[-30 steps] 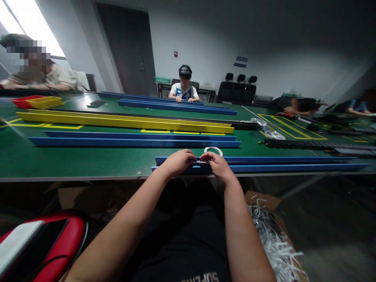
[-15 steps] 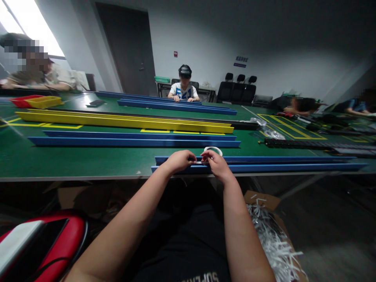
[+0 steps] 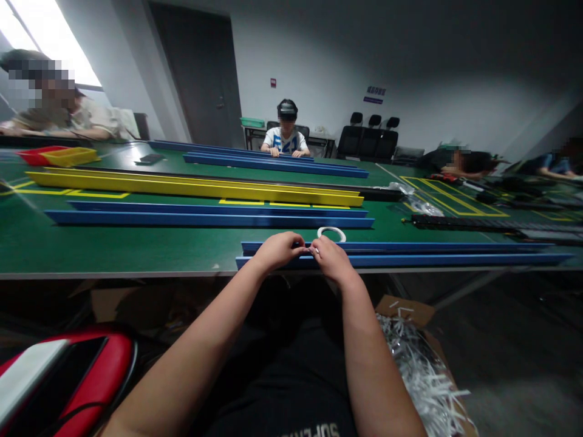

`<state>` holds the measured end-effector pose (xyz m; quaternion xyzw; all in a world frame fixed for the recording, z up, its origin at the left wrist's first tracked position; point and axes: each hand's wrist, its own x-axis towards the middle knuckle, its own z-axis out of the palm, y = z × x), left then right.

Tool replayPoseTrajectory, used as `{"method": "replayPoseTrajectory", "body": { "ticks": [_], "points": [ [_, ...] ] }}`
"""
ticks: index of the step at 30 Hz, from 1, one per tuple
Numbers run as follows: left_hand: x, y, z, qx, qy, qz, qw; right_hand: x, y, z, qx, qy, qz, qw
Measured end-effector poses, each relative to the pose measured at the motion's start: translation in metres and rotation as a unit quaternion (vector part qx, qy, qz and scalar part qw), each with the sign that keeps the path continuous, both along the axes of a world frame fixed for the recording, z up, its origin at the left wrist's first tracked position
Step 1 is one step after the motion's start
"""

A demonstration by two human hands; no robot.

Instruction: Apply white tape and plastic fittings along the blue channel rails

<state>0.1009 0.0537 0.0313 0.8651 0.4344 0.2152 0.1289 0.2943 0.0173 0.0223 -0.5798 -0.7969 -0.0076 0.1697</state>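
Observation:
My left hand point(image 3: 281, 250) and my right hand point(image 3: 331, 257) meet fingertip to fingertip over a blue channel-shaped profile point(image 3: 432, 260) at the near table edge. Both are closed in a pinch. Between them shows a bit of white strip point(image 3: 314, 250), which looks like tape; most of it is hidden by the fingers. Just behind my right hand a white ring-shaped tape roll point(image 3: 337, 231) lies on the table beside the profile.
Farther in lie another blue profile point(image 3: 204, 218), a yellow profile point(image 3: 195, 188) and more blue ones point(image 3: 273, 165). Red and yellow trays point(image 3: 73, 157) sit at left. Below right, a cardboard box point(image 3: 410, 308) holds white paper strips. A co-worker point(image 3: 286, 138) sits opposite.
My right hand has moved slightly left and its fingers have closed in towards my left hand. Less of the white strip shows between them. My left hand has hardly moved.

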Motion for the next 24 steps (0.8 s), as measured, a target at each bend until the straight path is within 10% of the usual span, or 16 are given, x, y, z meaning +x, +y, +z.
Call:
{"method": "replayPoseTrajectory", "body": {
  "ticks": [14,21,24],
  "points": [
    [-0.009,-0.016,-0.001,0.094,0.150,0.046,0.983,0.012,0.004,-0.002,0.069,0.178,-0.036,0.981],
    [-0.056,-0.009,0.001,0.050,0.162,0.057,0.984,0.015,-0.007,0.003,-0.019,0.494,-0.014,0.869],
    [-0.076,-0.004,0.000,0.031,0.151,0.066,0.986,0.013,-0.012,0.005,0.038,0.493,-0.021,0.869]
  ]
}}
